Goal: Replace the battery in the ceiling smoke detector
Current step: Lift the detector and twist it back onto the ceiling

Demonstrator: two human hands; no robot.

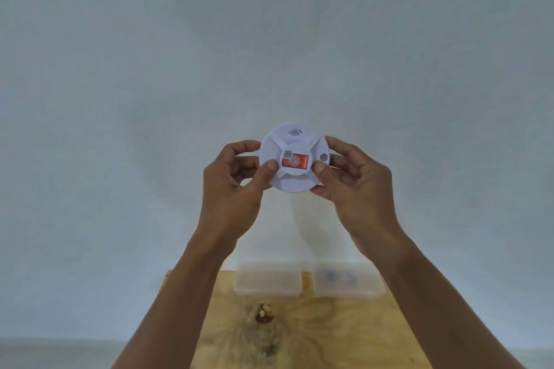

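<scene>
A round white smoke detector (295, 180) is held up in front of a pale wall, its face toward me. It has raised ribs, a curved-lines mark near the top, a small hole at the right and a red label (295, 162) in the middle. My left hand (236, 180) grips its left edge, thumb on the face beside the label. My right hand (353, 180) grips the right edge, thumb near the label's right end. No battery is visible.
Below the hands a wooden board (314, 332) with a dark knot (264, 314) reaches toward the wall. Two clear plastic boxes stand at its far end: one on the left (268, 278), one on the right (347, 280) with something blue inside.
</scene>
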